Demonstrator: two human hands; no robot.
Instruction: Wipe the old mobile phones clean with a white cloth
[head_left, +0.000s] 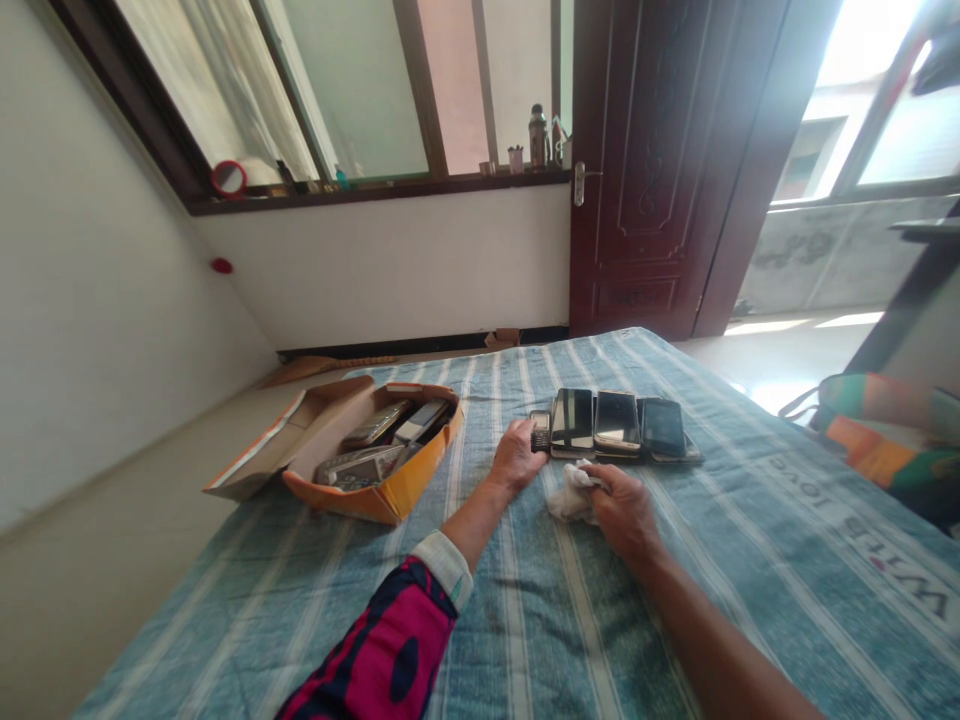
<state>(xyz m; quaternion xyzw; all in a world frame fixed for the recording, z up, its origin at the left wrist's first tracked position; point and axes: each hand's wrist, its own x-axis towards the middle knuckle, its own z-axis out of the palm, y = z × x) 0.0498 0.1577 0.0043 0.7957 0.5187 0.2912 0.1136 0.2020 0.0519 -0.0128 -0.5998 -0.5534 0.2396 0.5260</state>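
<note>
My left hand (517,455) is closed around the lower left part of a small keypad phone (540,428), which lies on the bed at the left end of a row of phones. Beside it are stacked phones with dark screens: a left stack (573,418), a middle stack (616,420) and a right stack (664,428). Just in front of the row, my right hand (626,505) pinches a crumpled white cloth (574,493). To the left stands an open orange cardboard box (409,490) holding several old phones (364,465), its lid folded outward.
A blue striped bedspread (525,620) covers the bed under everything. Beyond its far edge are a white wall, a windowsill (390,190) with a mirror, a flask and small items, and a dark red door (652,180). A colourful bag (892,440) sits at the right.
</note>
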